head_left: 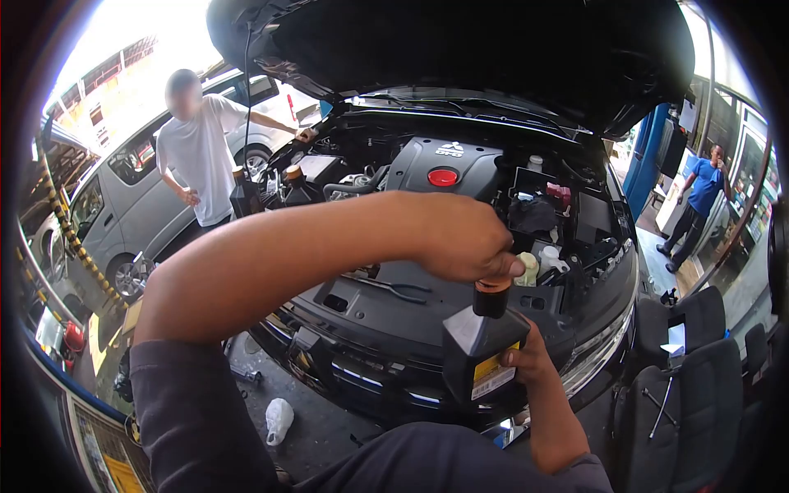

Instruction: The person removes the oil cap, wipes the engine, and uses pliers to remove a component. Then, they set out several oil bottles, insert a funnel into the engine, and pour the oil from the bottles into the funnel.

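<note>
My right hand [534, 353] is wrapped round the side of a black oil bottle [462, 345] with a yellow and white label. The bottle stands nearly upright in front of the car's open engine bay. From the left, my left arm reaches across the view. The fingers of my left hand [468, 238] are closed on the bottle's orange-brown cap [492, 286], at the top of its dark neck. Behind my left hand sits the engine cover [411, 160] with a red oil filler cap [442, 177]. Pliers [399, 289] with dark handles lie on the front panel.
The raised hood [477, 57] hangs overhead. Two more black bottles [245, 195] stand beyond my forearm. A person in a white shirt [201, 148] leans on the car; another in blue [704, 189] stands at right. Car seats [690, 394] and a white plastic bag [279, 421] are nearby.
</note>
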A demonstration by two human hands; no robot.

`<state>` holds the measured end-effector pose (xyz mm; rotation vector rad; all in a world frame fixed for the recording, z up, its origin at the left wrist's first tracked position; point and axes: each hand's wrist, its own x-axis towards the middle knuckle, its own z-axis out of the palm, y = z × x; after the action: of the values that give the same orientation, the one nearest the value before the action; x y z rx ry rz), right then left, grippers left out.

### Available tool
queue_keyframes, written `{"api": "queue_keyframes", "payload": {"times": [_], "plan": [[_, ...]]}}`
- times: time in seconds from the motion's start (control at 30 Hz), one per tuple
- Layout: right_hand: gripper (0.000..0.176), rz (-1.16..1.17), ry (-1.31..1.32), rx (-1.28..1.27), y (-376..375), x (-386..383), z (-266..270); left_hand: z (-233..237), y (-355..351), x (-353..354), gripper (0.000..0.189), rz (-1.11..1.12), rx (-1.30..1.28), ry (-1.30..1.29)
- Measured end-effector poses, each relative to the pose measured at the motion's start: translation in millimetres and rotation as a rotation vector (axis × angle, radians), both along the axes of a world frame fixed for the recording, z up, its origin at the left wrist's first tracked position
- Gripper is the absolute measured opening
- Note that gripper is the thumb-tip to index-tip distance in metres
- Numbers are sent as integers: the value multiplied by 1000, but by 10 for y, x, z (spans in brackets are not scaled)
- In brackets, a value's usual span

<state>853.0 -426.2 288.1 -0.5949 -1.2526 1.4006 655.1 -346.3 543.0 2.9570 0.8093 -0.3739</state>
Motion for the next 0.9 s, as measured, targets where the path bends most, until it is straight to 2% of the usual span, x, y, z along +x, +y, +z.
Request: {"api": "queue_keyframes", "payload": {"times": [0.1, 0.2, 0.33, 0.57, 0.6, 0.7, 0.73, 0.83, 0.9], "plan": [[98, 68, 32, 36, 50, 142, -60, -20, 31, -29, 41, -258, -128, -160], [102, 130, 24, 118, 61, 305, -88, -45, 9, -63, 44, -455, -67, -194], [108, 195, -23, 210, -35, 345, -51, -254, -125, -202, 53, -560, -2, -333], [107, 59, -399, 75, -354, 51, -51, -999, -334, -714, 58, -353, -43, -486], [105, 32, -438, 98, -350, -4, -115, -1073, -378, -767, 41, -279, -39, -536], [102, -71, -648, 313, -388, -242, -31, -1202, -450, -1079, 28, -118, -22, -420], [102, -108, -733, 412, -405, -303, 22, -1221, -472, -1163, 23, -51, 49, -464], [103, -42, -655, 396, -378, -417, -22, -1322, -631, -1355, 27, 199, -60, -596], [104, -25, -628, 411, -362, -477, -17, -1282, -747, -1377, 37, 292, -209, -699]]}}
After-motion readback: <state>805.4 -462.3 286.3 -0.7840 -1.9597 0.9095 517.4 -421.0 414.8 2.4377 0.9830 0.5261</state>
